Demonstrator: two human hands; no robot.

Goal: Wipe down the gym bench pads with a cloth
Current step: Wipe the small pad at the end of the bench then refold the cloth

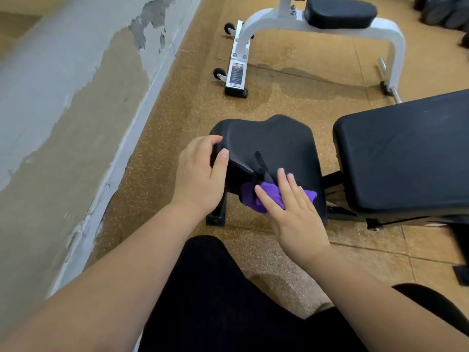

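Beyond the black seat pad (pixel 274 146) stands a second bench with a white frame (pixel 396 47), its own dark pad (pixel 340 11) and small wheels (pixel 218 73) at the foot nearest the wall. It is well apart from the work, with a stretch of speckled brown floor (pixel 177 110) and a darker patch (pixel 304 82) between. At the top right corner lie some dark round objects (pixel 441 11), too cropped to identify. A wall (pixel 63 97) with peeling grey paint runs down the left side, near the seat pad's left end.

The left grip (pixel 200 174) is clamped on the left edge of the seat pad: the thumb lies on top and the fingers curl over the far corner. The right grip (pixel 291 214) is spread flat, with straight fingers pressing the purple cloth (pixel 250 196) against the near edge of the seat pad. The cloth is bunched and shows on both sides of the fingers. Just beyond it a narrow black strip (pixel 261 163) crosses the pad's surface; whether it is a strap or a seam cannot be told.

To the right, across a narrow gap, sits the larger back pad (pixel 406 153), with nothing on it. The person's legs in black (pixel 215 288) are close below the seat pad's near edge, beside the bench's black foot (pixel 215 217). Open floor lies between the seat pad and the wall, and more beyond the pad's far edge.
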